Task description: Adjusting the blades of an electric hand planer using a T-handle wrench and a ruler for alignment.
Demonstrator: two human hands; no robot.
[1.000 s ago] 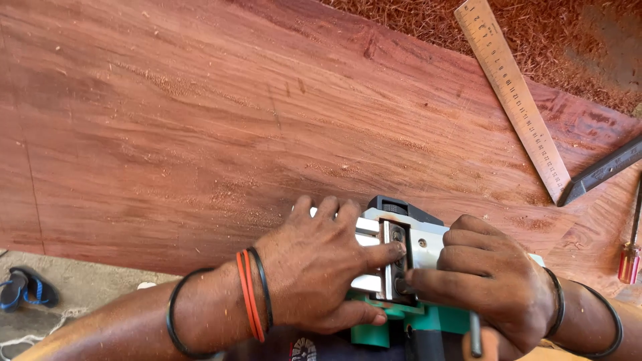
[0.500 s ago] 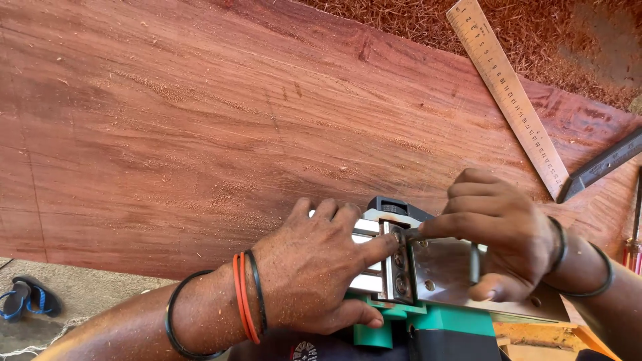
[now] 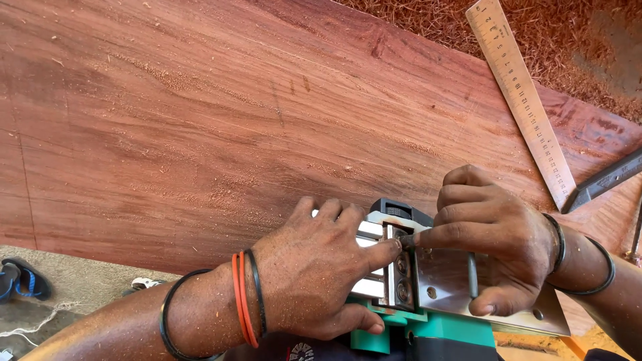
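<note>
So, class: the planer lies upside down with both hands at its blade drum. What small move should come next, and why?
Probably a small turn of the tool on the bolt. The right hand holds a thin dark key, its fingertip on the top bolt of the blade drum, while the left hand steadies the upturned electric planer. Two bolts below look untouched.

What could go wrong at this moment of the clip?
Both hands work at the blade drum of the upturned electric planer: the left hand steadies it and the right hand holds a thin tool. A slip could cut a fingertip. Sawdust on the wooden plank could let the planer slide.
</note>
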